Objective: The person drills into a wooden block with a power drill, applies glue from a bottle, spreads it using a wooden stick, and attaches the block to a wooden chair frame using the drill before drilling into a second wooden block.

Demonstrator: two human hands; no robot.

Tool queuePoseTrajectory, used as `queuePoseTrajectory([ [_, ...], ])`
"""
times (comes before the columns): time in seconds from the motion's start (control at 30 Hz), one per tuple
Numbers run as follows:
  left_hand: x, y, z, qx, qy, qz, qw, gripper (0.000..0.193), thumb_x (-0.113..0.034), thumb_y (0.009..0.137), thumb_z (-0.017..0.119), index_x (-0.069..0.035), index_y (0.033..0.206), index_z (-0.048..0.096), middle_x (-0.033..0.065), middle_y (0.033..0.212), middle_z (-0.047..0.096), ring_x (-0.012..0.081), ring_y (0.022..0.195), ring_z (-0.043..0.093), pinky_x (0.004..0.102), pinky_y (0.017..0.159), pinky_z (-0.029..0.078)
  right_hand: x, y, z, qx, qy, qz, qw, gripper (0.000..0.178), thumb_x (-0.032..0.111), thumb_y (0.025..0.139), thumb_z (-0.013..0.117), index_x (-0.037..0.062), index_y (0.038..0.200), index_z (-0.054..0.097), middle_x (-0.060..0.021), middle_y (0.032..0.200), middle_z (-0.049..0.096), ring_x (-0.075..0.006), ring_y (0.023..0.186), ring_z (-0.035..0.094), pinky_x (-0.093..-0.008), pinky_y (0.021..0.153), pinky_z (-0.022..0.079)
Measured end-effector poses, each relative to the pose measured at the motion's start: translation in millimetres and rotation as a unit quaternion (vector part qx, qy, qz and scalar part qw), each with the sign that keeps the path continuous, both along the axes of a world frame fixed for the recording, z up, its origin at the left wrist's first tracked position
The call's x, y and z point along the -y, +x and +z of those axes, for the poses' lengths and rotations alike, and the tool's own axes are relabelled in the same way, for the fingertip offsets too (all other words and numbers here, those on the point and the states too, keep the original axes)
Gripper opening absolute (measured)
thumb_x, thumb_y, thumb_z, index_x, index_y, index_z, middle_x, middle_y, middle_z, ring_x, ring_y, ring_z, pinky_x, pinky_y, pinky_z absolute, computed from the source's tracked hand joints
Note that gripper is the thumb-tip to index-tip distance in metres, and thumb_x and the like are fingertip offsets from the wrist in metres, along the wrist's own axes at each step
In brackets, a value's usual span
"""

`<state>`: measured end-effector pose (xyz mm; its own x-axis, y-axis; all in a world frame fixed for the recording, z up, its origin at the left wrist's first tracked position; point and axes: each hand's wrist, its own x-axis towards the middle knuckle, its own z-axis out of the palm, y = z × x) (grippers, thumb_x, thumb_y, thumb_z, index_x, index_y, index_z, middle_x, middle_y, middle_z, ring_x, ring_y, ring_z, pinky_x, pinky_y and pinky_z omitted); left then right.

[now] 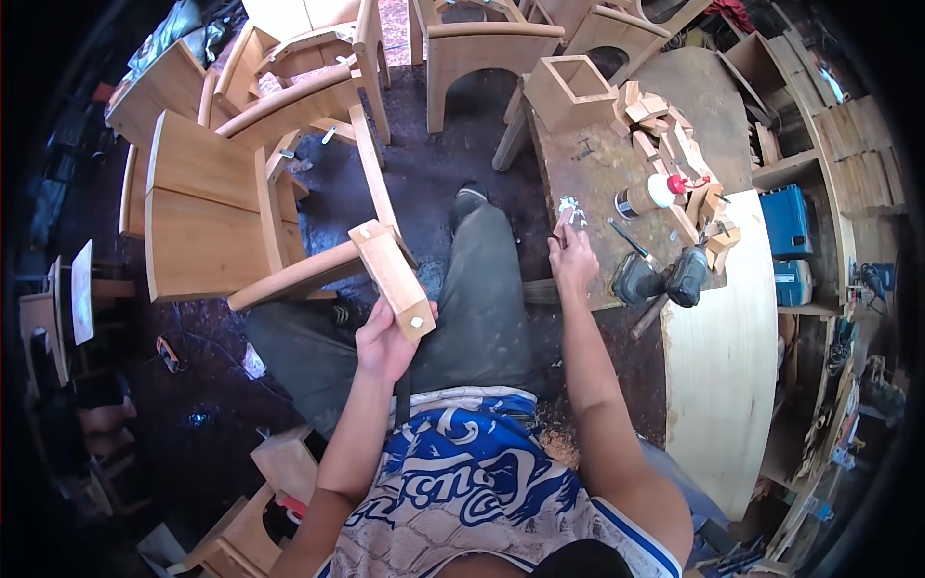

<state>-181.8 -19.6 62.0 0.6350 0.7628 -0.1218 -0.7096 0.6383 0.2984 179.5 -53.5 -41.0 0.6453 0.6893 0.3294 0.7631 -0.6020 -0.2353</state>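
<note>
A pale wood block is in the left hand, held up above the person's lap. The left hand is closed around the near end of it, with the fingers curled under. A white dab sits on that near end, and a small white spot shows at the far end too.

The right hand is out at the edge of the brown worktop. Its fingers point away from the person, at a white smear. I cannot tell how far open the right hand is, or if it has hold of anything.

Just past the block, to the left, a wooden chair is tipped over. One of its round-edged bars runs up close to the block; I cannot tell if they touch.

On the worktop are a bottle with a white and red top, a dark drill, a heap of small wood pieces and an open wooden box. A long pale board is beside the worktop. Two blue cases are on a shelf at the right. More wooden chairs stand at the back on the dark floor.
</note>
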Motion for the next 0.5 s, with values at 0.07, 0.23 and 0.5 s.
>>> queuePoseTrajectory([
  [0.07,-2.1,4.7,5.1,0.001,0.006,0.001,1.000,0.070,-0.026,0.095,0.069,-0.001,0.152,0.037,0.0161,0.136,0.056,0.0346,0.120,0.061,0.0480,0.107,0.048,-2.0,4.6,-1.0,0.020,-0.016,-0.001,1.000,0.025,0.035,0.084,0.079,0.0236,0.106,0.078,-0.0056,0.087,0.065,-0.0325,0.079,0.070,-0.0459,0.068,0.056],
  [0.23,-6.5,11.6,12.3,-0.041,0.029,0.017,0.999,0.073,-0.026,0.094,0.070,-0.001,0.153,0.036,0.0155,0.135,0.056,0.0328,0.121,0.060,0.0478,0.109,0.047,2.9,12.2,1.9,0.043,0.028,0.050,0.997,0.012,0.028,0.090,0.072,0.0217,0.097,0.080,-0.0043,0.083,0.065,-0.0314,0.075,0.070,-0.0438,0.064,0.055],
  [0.5,-3.6,-4.2,-25.0,-0.134,0.101,-0.013,0.986,0.060,-0.024,0.095,0.071,0.003,0.142,0.048,0.0146,0.138,0.060,0.0275,0.129,0.059,0.0450,0.113,0.045,-2.2,-73.5,128.4,-0.148,0.309,0.161,0.926,0.012,0.003,0.091,0.074,-0.0025,0.102,0.077,-0.0121,0.097,0.073,-0.0187,0.080,0.068,-0.0317,0.069,0.053],
])
